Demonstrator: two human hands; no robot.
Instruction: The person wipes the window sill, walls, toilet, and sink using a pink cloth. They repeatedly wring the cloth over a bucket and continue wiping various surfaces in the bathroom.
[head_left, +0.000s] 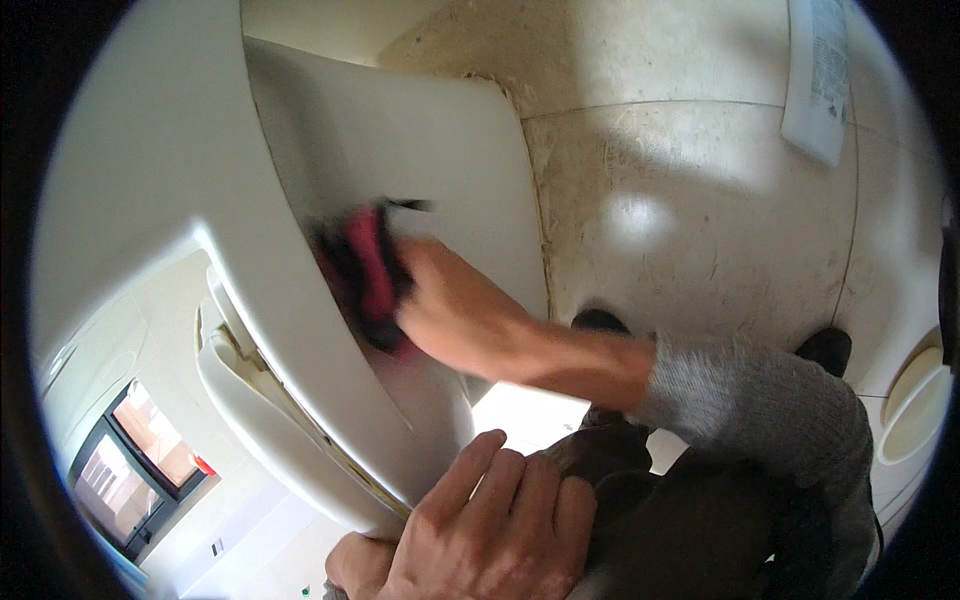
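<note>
My right hand, blurred by motion, holds a bunched red-and-black cloth against the outer side of a white ceramic toilet. Its forearm, in a pushed-up grey knit sleeve, reaches in from the right. At the bottom, close to the camera, my left hand is beside the front end of the toilet seat and lid. Its fingers lie close together and bent; whether they grip the rim cannot be made out.
A line of discoloured sealant follows the toilet's base on the stained tile floor. A white plastic pack with printing lies at upper right. A white basin stands at far right. Two dark shoe tips show beyond my sleeve.
</note>
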